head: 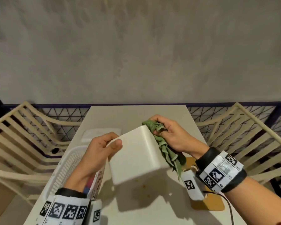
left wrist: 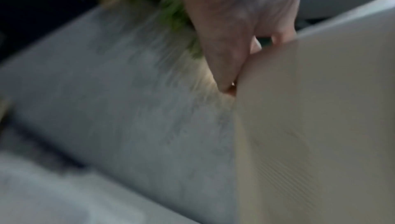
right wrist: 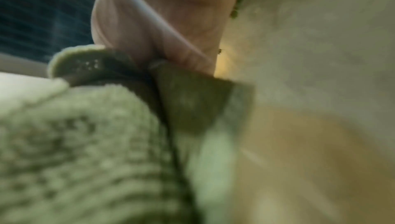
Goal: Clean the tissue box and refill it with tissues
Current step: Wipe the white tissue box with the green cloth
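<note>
I hold a plain white tissue box [head: 136,153] tilted above the table. My left hand [head: 107,145] grips its left end, thumb on the near face and fingers behind. My right hand [head: 162,129] clutches a crumpled green cloth [head: 164,146] and presses it against the box's right end; the cloth hangs down past the box's corner. The left wrist view is blurred, showing the left hand [left wrist: 235,42] on the box [left wrist: 320,126]. Blurred too, the right wrist view shows fingers [right wrist: 162,25] closed on the green cloth [right wrist: 85,143]. A flat white pack of tissues [head: 101,134] lies on the table beyond the left hand.
A white mesh basket [head: 66,168] with coloured items stands at the table's left edge under my left forearm. A tan wooden lid or board [head: 206,203] lies below my right wrist. Cream slatted chairs [head: 23,143] flank the narrow table [head: 136,114]. A grey wall rises behind.
</note>
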Tool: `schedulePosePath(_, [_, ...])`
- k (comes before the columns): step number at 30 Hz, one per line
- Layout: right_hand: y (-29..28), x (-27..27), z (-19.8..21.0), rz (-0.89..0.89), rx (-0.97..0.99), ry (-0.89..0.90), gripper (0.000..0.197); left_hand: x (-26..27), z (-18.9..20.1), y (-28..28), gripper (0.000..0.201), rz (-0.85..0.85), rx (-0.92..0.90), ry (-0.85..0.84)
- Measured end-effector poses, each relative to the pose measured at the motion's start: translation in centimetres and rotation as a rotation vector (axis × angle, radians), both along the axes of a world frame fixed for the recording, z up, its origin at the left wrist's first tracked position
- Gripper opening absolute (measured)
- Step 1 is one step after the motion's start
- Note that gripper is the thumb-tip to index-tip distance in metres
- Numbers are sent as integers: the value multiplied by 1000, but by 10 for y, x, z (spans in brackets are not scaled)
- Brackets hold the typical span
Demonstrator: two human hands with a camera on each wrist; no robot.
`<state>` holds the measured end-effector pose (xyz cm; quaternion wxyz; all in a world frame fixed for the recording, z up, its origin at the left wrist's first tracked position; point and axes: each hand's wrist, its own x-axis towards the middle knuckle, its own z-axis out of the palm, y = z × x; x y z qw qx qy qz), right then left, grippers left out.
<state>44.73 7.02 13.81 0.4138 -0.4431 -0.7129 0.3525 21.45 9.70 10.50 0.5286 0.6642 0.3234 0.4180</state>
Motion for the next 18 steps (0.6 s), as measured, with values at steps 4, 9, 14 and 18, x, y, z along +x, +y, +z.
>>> schedulePosePath(4, [6,-16,5,-57,165,-381,34,14,11,2,31,-37,134,253])
schedulePosePath(9, [3,-65,-17,-356,279,-288,44,37,-6,0,24,196,-79,-270])
schedulePosePath(14, [-27,-44,-55,47,377,-326,42,5,-27,7,36,196,-252,-537])
schedulePosePath(18, [11,-17,-52,-331,341,-248,54,7,-34,1,46,212,-165,-443])
